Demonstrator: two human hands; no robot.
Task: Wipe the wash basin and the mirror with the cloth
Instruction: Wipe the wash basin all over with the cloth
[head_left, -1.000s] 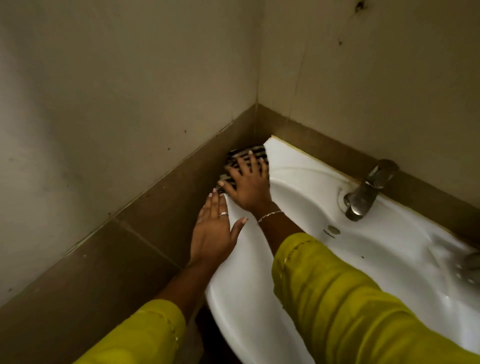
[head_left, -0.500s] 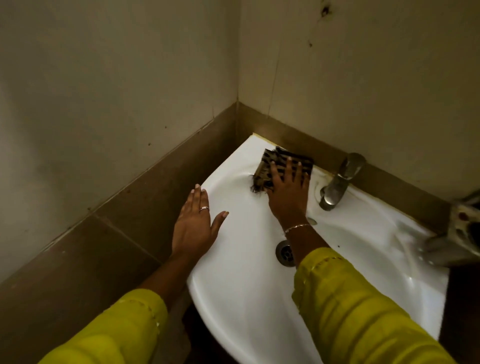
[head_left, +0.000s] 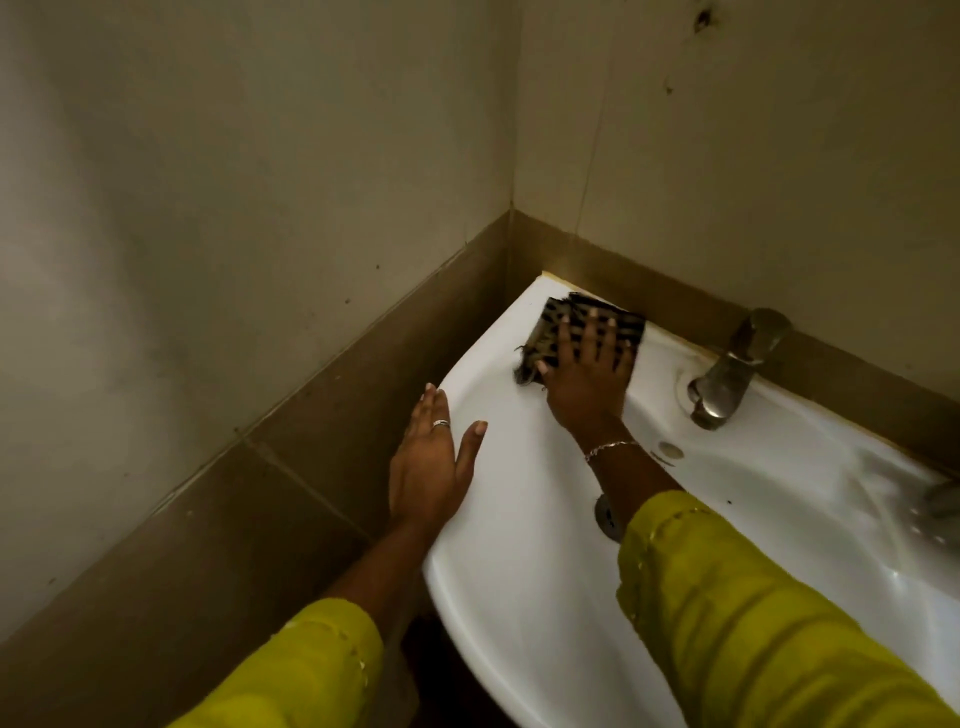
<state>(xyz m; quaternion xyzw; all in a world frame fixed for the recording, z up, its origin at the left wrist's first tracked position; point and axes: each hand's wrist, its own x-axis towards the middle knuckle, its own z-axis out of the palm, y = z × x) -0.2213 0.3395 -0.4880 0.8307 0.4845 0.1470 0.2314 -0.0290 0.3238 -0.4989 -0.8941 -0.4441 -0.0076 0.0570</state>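
- While our right hand (head_left: 584, 382) lies flat with fingers spread on the cloth (head_left: 566, 332), pressing it down rather than clamping it, we judge the step in hand to be wiping the rear ledge of the wash basin (head_left: 524, 545), on the side of the tap (head_left: 727, 374) toward the wall corner.
- To do it well, we keep the whole palm on the cloth so it does not bunch, and we work in overlapping strokes from the corner toward the tap — then around the tap's base, where a dull ring shows.
- Our left hand (head_left: 428, 467) rests open on the basin's edge, on the far side from the tap, gripping nothing; we use it as a brace and lean lightly.
- We mind the seam behind the tap where basin meets wall tile, since a yellowish line runs along it.
- The cloth is dark with pale checks, folded into a thick pad, its frayed edge trailing away from the tap.
- We see no mirror from this view — that part is not yet done, we judge.
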